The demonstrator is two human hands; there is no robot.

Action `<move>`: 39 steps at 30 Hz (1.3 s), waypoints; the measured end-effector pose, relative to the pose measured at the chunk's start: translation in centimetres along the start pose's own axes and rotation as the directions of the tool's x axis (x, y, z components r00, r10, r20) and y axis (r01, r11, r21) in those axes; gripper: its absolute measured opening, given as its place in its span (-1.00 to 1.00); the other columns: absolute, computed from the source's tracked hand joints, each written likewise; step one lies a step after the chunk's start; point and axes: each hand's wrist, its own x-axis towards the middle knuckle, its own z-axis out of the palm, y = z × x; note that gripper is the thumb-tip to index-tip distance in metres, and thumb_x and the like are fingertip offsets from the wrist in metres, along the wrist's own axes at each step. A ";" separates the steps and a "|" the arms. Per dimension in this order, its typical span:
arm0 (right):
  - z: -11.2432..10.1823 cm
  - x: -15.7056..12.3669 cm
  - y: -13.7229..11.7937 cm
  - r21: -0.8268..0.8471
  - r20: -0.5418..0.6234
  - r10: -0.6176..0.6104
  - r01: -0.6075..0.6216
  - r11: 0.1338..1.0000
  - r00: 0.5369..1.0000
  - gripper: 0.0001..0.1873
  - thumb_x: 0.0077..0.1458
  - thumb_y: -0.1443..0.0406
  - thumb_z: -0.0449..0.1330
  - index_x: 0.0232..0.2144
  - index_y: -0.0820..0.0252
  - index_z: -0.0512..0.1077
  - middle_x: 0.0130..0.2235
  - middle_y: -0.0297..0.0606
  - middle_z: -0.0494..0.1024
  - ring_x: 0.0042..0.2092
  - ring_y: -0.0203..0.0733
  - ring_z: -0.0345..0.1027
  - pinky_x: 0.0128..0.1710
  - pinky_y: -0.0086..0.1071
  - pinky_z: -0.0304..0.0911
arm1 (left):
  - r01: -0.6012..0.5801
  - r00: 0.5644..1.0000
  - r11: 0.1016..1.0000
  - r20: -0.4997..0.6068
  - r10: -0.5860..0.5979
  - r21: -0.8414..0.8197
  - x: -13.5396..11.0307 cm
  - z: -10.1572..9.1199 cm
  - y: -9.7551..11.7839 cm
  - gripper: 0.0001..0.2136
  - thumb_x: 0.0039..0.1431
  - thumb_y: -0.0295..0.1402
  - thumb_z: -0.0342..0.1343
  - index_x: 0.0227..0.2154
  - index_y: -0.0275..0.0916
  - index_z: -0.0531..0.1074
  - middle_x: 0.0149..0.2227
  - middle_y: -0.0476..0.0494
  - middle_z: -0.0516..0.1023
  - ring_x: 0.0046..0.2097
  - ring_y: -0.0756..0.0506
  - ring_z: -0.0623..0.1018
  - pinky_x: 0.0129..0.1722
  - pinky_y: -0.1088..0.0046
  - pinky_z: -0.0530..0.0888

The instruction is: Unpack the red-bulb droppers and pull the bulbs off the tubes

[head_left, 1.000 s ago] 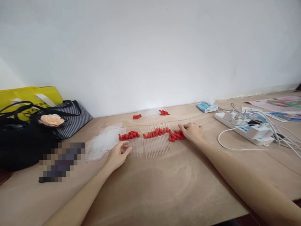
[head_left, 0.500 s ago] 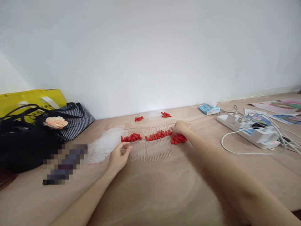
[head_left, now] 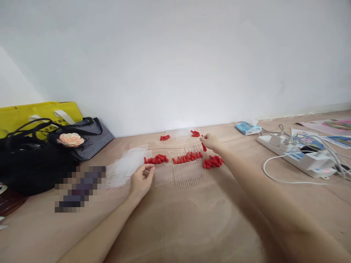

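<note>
My right hand is closed on a glass dropper, its red rubber bulb hanging below the fingers and its thin clear tube pointing up. Beneath it lies a row of droppers with red bulbs, their tubes towards the wall. In front of that row are clear tubes side by side, pointing towards me. My left hand, fingers loosely curved and apart, rests by the left end of these tubes. Red bulbs are heaped on the left and on the right.
Clear plastic bags lie left of the droppers. Farther back are more red-bulbed droppers. Bags stand at the left; a power strip with cables, a blue packet and printed sheets lie at the right.
My right hand has lifted away from the row towards the wall, with a red-bulbed dropper now visible in its fingers. My left hand stays by the tubes. The view has shifted slightly.
</note>
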 end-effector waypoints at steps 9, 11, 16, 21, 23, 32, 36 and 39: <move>-0.9 -9.4 -1.2 0.725 0.104 -0.360 0.177 0.665 0.927 -0.66 0.02 0.20 0.04 -0.15 0.17 0.12 -0.42 -0.36 0.35 -0.48 -0.35 0.32 -0.48 -0.43 0.25 | -0.490 0.870 0.857 0.016 0.494 0.161 -1.9 0.9 2.4 -0.83 0.08 -0.34 -0.05 -0.36 -0.24 0.42 -0.35 -0.12 0.42 -0.22 -0.09 0.38 -0.18 0.35 0.32; -0.1 -11.7 -1.6 0.857 0.180 -0.364 0.036 0.514 0.914 -0.76 0.00 0.17 0.08 -0.30 0.15 0.18 -0.39 -0.33 0.37 -0.44 -0.34 0.36 -0.44 -0.41 0.28 | -0.587 0.809 0.800 0.121 0.575 0.125 -2.5 1.4 3.2 -0.81 0.11 -0.34 -0.06 -0.27 -0.23 0.40 -0.31 -0.12 0.44 -0.20 -0.09 0.37 -0.15 0.33 0.30; 1.4 -14.5 -2.4 0.928 0.339 -0.361 -0.247 0.278 0.869 -0.69 -0.12 0.08 0.19 -0.46 0.17 0.25 -0.42 -0.33 0.46 -0.45 -0.31 0.39 -0.37 -0.33 0.33 | -0.681 0.706 0.731 0.304 0.639 0.046 -3.5 2.4 4.1 -0.78 0.15 -0.32 -0.08 -0.18 -0.24 0.36 -0.28 -0.12 0.47 -0.21 -0.07 0.36 -0.20 0.36 0.29; 1.1 -14.0 -1.4 0.899 0.372 -0.341 -0.244 0.365 0.863 -0.72 -0.16 0.12 0.23 -0.45 0.21 0.36 -0.48 -0.33 0.48 -0.43 -0.30 0.38 -0.36 -0.34 0.30 | -0.701 0.693 0.707 0.327 0.642 0.097 -3.6 2.9 4.0 -0.78 0.18 -0.31 -0.12 -0.37 -0.25 0.41 -0.50 -0.06 0.44 -0.38 -0.04 0.33 -0.33 0.40 0.25; 0.8 -13.7 -0.6 0.861 0.289 -0.322 -0.097 0.500 0.902 -0.75 -0.16 0.13 0.23 -0.48 0.19 0.40 -0.50 -0.32 0.47 -0.45 -0.30 0.34 -0.41 -0.38 0.26 | -0.710 0.691 0.692 0.315 0.650 0.131 -3.6 2.8 4.0 -0.78 0.17 -0.30 -0.11 -0.42 -0.24 0.41 -0.51 -0.06 0.43 -0.38 -0.04 0.33 -0.34 0.40 0.23; 0.3 -14.2 -0.1 0.103 0.011 -0.794 0.789 0.605 0.608 -0.76 0.11 0.28 -0.02 -0.36 0.18 0.44 -0.54 -0.31 0.40 -0.45 -0.32 0.19 -0.36 -0.34 -0.09 | -0.783 0.623 0.590 0.248 0.742 0.200 -4.0 2.2 4.4 -0.79 0.16 -0.31 -0.08 -0.49 -0.21 0.41 -0.50 -0.04 0.45 -0.39 -0.02 0.33 -0.31 0.39 0.17; 0.4 -14.5 -0.2 0.047 -0.009 -0.844 0.843 0.536 0.537 -0.73 0.12 0.29 -0.05 -0.47 0.23 0.40 -0.61 -0.36 0.31 -0.50 -0.35 0.09 -0.38 -0.35 -0.16 | -0.815 0.578 0.537 0.238 0.781 0.217 -4.3 1.5 4.1 -0.78 0.16 -0.31 -0.08 -0.52 -0.22 0.38 -0.54 -0.02 0.44 -0.43 -0.01 0.31 -0.32 0.38 0.14; 0.3 -14.6 -0.1 0.059 -0.034 -0.860 0.860 0.507 0.510 -0.73 0.12 0.31 -0.06 -0.49 0.24 0.39 -0.61 -0.37 0.29 -0.50 -0.36 0.05 -0.38 -0.35 -0.16 | -0.835 0.547 0.502 0.235 0.804 0.225 -4.3 1.0 4.0 -0.79 0.15 -0.34 -0.07 -0.53 -0.23 0.37 -0.56 -0.01 0.43 -0.45 0.00 0.31 -0.32 0.38 0.14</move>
